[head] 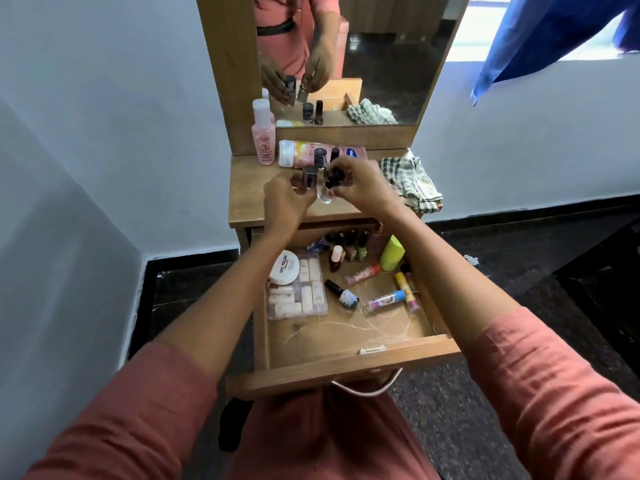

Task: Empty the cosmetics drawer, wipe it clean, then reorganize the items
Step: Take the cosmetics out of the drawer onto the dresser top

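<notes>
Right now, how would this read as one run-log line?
stage: emptying drawer | left hand: holds dark-lidded bottle | right hand: holds black-capped bottle | where: over dresser top

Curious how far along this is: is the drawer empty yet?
No, the open drawer holds nail polish bottles, a white round tub and a green bottle.

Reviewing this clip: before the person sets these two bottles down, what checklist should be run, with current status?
1. Left hand grip on dark-lidded bottle: ok.
2. Right hand grip on black-capped bottle: ok.
3. Bare spot on dresser top for both: ok.
4. Drawer emptied: not ok; nail polish remover tub and nail polish bottles lie inside.
5. Checked cloth ready on the top: ok.
6. Caps tight: cannot tell.
</notes>
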`<state>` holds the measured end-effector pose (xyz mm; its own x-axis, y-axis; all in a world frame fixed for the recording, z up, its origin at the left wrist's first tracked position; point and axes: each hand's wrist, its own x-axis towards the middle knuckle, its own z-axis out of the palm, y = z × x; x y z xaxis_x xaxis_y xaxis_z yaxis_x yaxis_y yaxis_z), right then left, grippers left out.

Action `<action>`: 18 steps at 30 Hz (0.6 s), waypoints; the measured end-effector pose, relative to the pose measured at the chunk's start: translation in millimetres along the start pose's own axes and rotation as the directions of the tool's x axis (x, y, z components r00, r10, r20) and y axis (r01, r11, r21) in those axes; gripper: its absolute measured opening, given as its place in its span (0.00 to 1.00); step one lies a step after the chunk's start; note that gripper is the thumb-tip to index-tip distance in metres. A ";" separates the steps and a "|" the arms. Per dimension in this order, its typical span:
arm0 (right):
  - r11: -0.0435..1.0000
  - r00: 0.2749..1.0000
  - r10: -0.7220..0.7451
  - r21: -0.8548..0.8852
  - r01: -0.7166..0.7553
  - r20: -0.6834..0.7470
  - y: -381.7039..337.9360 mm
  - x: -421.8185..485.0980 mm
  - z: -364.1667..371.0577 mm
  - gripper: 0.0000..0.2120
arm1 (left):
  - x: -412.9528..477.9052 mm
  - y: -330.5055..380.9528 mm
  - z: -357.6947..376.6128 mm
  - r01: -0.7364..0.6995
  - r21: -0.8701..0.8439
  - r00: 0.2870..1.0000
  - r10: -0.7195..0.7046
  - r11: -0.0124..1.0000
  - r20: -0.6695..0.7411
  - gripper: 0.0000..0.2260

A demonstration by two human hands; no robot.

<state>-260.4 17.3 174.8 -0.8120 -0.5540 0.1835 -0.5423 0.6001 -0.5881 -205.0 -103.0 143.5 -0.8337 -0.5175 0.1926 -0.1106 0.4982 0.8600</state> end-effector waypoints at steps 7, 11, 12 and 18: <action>0.956 0.997 -0.080 -0.283 0.081 0.017 -19.8 39.8 7.7 0.16 | 35.4 -18.9 -6.5 0.023 0.022 0.998 -0.022 0.999 -0.052 0.14; 0.919 0.995 -0.067 -0.383 0.090 0.074 -19.4 54.8 6.1 0.18 | 46.8 -25.6 -2.7 0.037 0.003 0.998 -0.037 0.999 -0.055 0.14; 0.916 0.994 -0.064 -0.389 0.095 0.091 -18.0 58.4 8.2 0.18 | 48.5 -26.6 -1.4 0.036 -0.004 0.998 -0.036 0.999 -0.049 0.13; 0.903 0.989 -0.065 -0.414 0.114 0.131 -11.1 74.8 19.5 0.17 | 59.7 -32.7 5.0 0.035 -0.038 0.998 -0.037 0.999 -0.043 0.14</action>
<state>-310.9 -42.1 179.7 -0.7402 -0.6622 0.1167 -0.6713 0.7180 -0.1841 -253.9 -146.8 124.5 -0.8052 -0.5648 0.1806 -0.1195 0.4528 0.8836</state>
